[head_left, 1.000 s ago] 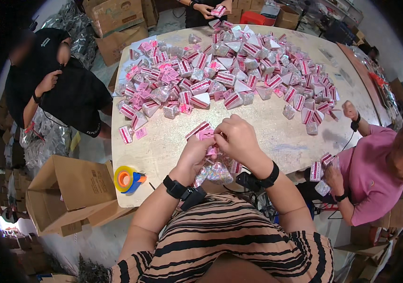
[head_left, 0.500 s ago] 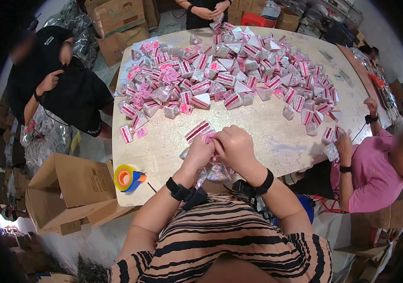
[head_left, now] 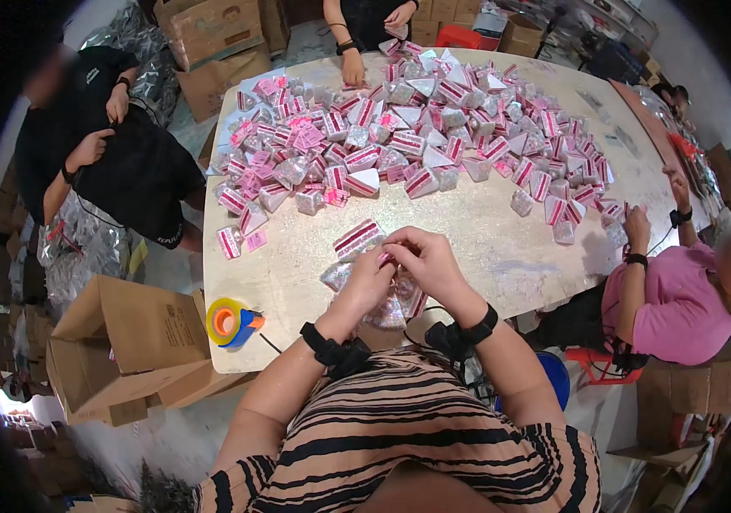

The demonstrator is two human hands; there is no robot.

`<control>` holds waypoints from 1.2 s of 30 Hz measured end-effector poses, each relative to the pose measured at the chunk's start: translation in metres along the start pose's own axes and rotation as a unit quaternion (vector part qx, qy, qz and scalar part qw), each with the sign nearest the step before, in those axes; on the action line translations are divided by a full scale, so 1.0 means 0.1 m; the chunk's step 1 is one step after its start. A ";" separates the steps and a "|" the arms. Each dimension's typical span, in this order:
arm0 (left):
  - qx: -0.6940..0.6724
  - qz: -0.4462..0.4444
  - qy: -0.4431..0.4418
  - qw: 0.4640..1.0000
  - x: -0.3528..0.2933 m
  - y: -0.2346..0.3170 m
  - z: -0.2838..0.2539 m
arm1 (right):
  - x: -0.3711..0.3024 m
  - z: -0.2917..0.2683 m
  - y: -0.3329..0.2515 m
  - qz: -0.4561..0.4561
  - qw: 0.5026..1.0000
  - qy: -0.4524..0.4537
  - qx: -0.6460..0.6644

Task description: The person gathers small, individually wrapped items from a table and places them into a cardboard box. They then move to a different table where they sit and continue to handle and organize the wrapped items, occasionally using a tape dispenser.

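My left hand [head_left: 367, 280] and my right hand [head_left: 428, 265] meet over the near edge of the table, fingers pinched together. Between them they grip the top of a glittery clear-wrapped packet [head_left: 389, 313], whose body shows below the fingers. The exact spot where the fingertips close is partly hidden. Just beyond my hands lies a wedge-shaped packet [head_left: 359, 239] with a dark pink and white striped side, like a slice of cake. Another shiny packet [head_left: 335, 274] rests against the left side of my left hand.
A large heap of similar wedge packets [head_left: 408, 128] covers the far half of the table [head_left: 485, 235]. A tape dispenser [head_left: 230, 324] sits at the left edge, beside an open cardboard box [head_left: 139, 329]. Co-workers stand left and far; one in pink [head_left: 673, 299] sits at right.
My fingers have shifted slightly while staying together, and the pink piece between them shows less. The far co-worker has reached a hand to the heap; the one in pink has moved their hands.
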State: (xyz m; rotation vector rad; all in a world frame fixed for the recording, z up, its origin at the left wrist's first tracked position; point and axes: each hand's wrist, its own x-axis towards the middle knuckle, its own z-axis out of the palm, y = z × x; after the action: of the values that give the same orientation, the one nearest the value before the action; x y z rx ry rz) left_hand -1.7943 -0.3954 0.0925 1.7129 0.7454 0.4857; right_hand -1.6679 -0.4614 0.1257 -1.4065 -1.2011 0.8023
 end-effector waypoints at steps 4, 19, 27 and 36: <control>-0.005 0.029 -0.013 0.999 0.02 -0.14 -0.01 | 0.09 0.02 0.10 -0.036 0.997 0.006 -0.070; -0.332 -0.091 -0.016 0.939 0.18 -0.39 -0.26 | 0.23 0.10 0.21 -0.030 0.989 0.030 -0.142; -0.354 -0.173 0.044 0.918 0.17 -0.71 -0.27 | 0.19 -0.30 0.65 0.050 0.927 -0.132 -0.347; -0.151 0.118 0.142 0.971 0.18 -0.28 -0.55 | 0.45 0.17 1.04 0.008 0.920 -0.100 -0.378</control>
State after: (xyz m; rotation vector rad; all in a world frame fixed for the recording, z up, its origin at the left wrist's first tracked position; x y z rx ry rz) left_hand -1.8245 -0.3401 0.0795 1.4654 0.6323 0.9749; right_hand -1.6478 -0.4059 0.0281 -1.9820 -1.7743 0.5068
